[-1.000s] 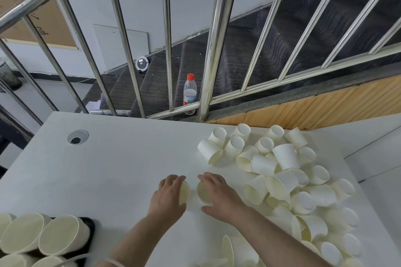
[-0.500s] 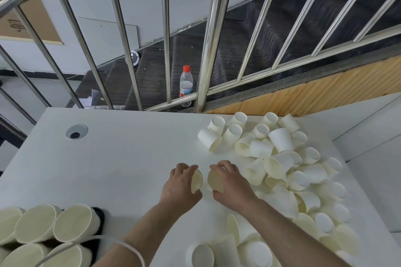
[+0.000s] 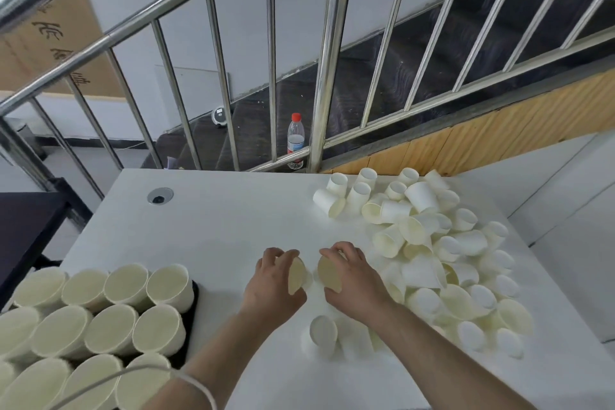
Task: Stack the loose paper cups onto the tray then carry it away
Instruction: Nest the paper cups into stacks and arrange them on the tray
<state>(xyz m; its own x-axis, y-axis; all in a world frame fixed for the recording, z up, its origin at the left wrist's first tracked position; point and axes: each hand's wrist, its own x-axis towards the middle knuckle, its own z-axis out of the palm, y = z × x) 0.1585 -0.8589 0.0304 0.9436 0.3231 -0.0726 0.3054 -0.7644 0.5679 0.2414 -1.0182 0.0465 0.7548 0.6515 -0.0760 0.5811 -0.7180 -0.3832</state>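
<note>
Head view. The left hand (image 3: 273,280) grips one paper cup (image 3: 296,276) lying on its side, fingers curled over its wall; the right hand (image 3: 352,276) grips a second cup (image 3: 329,273) the same way. The two open mouths face each other, just apart, above the white table (image 3: 233,226). The pile of loose cups (image 3: 442,253) lies on the table's right half, most tipped on their sides and touching one another; a few more loose cups (image 3: 322,336) lie near the right forearm. The black tray (image 3: 193,303) sits at the table's near-left corner, largely covered by rows of upright cup stacks (image 3: 109,319), so its rim shows only along one edge. How tall those stacks are cannot be judged from above.

Risks, as judged: mouth to mouth, the two held cups will not nest, so one must be turned. Thin paper walls may crease under a firm grip. The right forearm, close to the cups beneath it, could sweep them off the near edge.
</note>
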